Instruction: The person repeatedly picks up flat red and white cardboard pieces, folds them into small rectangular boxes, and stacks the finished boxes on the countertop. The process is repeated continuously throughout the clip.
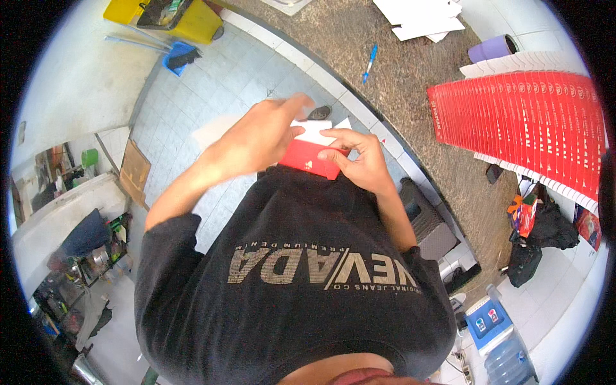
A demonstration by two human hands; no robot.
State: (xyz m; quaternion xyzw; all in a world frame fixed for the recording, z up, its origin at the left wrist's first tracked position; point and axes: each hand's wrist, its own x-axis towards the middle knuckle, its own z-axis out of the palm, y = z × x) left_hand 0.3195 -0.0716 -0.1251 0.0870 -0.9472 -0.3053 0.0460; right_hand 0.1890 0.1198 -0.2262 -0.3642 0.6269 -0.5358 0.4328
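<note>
A small red carton with white inner flaps (308,160) is in front of my body, at the lower edge of my dark shirt. My right hand (362,160) is closed on its right end, the thumb on the red face and the forefinger on a white flap. My left hand (266,131) is at its left side, thumb near the white flap. The left fingers stretch out past the carton, their tips blurred by motion. The underside of the carton is hidden.
To the right runs a brown stone counter (410,96), bearing a long row of red printed cartons (513,115), a blue pen (370,63), white sheets (417,19) and a purple cup (491,49). A yellow bin (202,22) and blue dustpan (174,59) stand on the tiled floor.
</note>
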